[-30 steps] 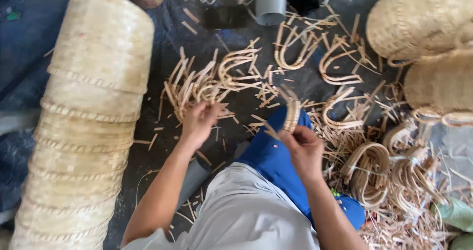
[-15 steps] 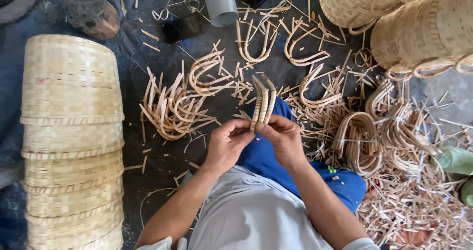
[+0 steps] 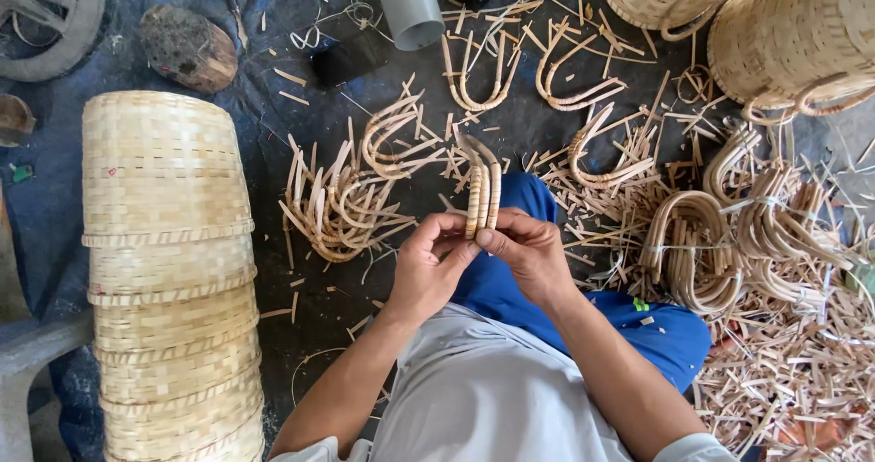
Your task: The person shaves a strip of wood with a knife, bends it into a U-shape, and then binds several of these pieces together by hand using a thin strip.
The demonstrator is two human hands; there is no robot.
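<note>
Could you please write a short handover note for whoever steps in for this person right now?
Left hand and right hand: both grip the lower ends of one bent handle, held upright over the lap.
Loose bent handles lie on the floor ahead; bundled ones to the right.
Stacked baskets stand on the left; baskets with handles top right.
Done: handle in hand.
Left: it is not on a basket.

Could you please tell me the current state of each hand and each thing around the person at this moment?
left hand: closed in a grip on the lower end of the bent cane handle.
right hand: closed on the same handle.
bent cane handle: held upright, its bend at the top.
stack of woven baskets: nested, lying on its side.
grey pipe: lying on the floor, open end visible.
bundled handles: tied together, on the floor.
loose handles: scattered, unbundled.
</note>
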